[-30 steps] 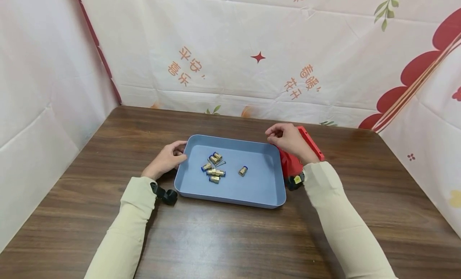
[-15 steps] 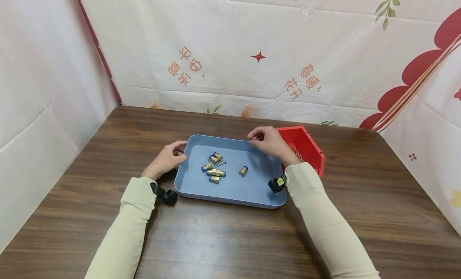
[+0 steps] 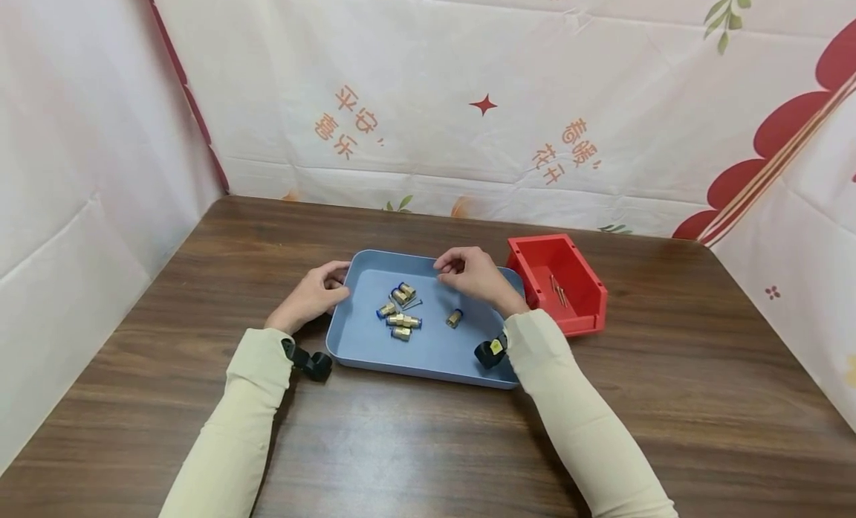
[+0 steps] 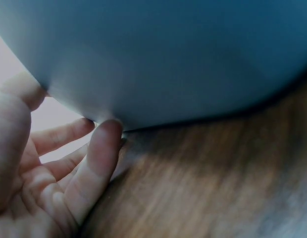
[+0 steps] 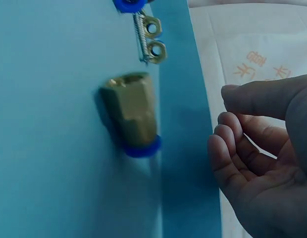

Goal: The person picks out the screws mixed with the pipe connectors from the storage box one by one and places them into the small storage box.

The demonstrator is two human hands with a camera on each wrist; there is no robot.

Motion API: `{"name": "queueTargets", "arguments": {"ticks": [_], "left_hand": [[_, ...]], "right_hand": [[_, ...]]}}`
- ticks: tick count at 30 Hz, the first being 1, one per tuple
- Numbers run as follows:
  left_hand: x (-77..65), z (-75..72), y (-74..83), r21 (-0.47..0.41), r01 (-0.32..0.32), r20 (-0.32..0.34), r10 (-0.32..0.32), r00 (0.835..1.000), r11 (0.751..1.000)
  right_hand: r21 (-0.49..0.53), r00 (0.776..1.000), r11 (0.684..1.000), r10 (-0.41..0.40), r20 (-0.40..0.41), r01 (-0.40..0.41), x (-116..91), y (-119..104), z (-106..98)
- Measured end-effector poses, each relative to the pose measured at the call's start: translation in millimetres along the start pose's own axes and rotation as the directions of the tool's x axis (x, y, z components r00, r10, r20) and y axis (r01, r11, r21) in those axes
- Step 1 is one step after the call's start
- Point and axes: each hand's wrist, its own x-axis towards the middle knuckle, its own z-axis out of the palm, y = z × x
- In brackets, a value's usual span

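Note:
My left hand (image 3: 312, 296) holds the left rim of a blue-grey tray (image 3: 374, 364); its fingertips meet the outer wall in the left wrist view. Over the tray's back right part hovers my right hand (image 3: 476, 276), fingers loosely bent, thumb apart, nothing between them. Below it, by itself, lies a brass push-in fitting (image 3: 455, 319) with a blue collar, seen large as the fitting (image 5: 132, 109) in the right wrist view. Several more brass fittings (image 3: 401, 334) cluster in the tray's left half. Beside them are screws (image 3: 412, 304) and brass nuts (image 5: 155, 51).
A red open-front bin (image 3: 582, 325) stands against the tray's right side, with a few screws (image 3: 560, 292) inside. All rests on a brown wooden table (image 3: 401, 444). A printed white cloth (image 3: 414, 79) hangs behind it.
My right hand has moved left from above the red bin to over the tray, uncovering the bin and its screws. The left hand stays at the tray's rim.

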Motion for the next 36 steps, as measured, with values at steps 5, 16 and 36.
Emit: {"name": "queueTargets", "arguments": {"ticks": [5, 16, 36], "left_hand": [[0.2, -0.3, 1.4, 0.0, 0.0, -0.005, 0.0, 1.0, 1.0], [-1.5, -0.6, 3.8, 0.006, -0.001, 0.001, 0.001, 1.0, 1.0], [-1.5, 0.2, 3.3, 0.007, -0.011, -0.006, 0.011, 1.0, 1.0]], "right_hand": [[0.011, 0.999, 1.0, -0.021, 0.024, 0.02, 2.0, 5.3, 6.6], [-0.004, 0.993, 1.0, -0.018, 0.116, 0.018, 2.9, 5.7, 18.9], [-0.025, 0.976, 1.0, 0.007, 0.217, -0.001, 4.3, 4.2, 24.9]]}}
